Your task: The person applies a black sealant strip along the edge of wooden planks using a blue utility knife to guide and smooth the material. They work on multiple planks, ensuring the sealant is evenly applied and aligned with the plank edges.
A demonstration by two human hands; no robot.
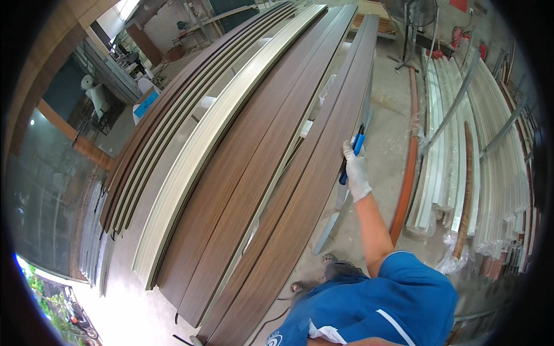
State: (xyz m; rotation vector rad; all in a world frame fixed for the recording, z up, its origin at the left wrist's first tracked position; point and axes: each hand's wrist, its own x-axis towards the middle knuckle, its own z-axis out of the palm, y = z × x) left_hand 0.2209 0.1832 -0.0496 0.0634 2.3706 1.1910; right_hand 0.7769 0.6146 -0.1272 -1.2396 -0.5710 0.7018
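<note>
My right hand [356,175], in a white glove, is closed around a blue-and-black hand tool [358,143] at the right edge of a long brown wood-grain plank [306,202]. The glove hides the tool's middle, and I cannot make out its exact kind. At the lower edge of the picture, a small greyish shape by the near end of the planks may be the tip of my left glove [196,341]; its fingers do not show. A pair of wider brown planks [242,173] lies just to the left.
Left of the planks lie a cream profile [190,155] and several dark narrow strips [167,115]. A grey metal bar [329,228] shows below the right plank edge. Plastic-wrapped white profiles [441,150] and a reddish-brown strip [408,173] lie at right. A standing fan [408,34] is at the back.
</note>
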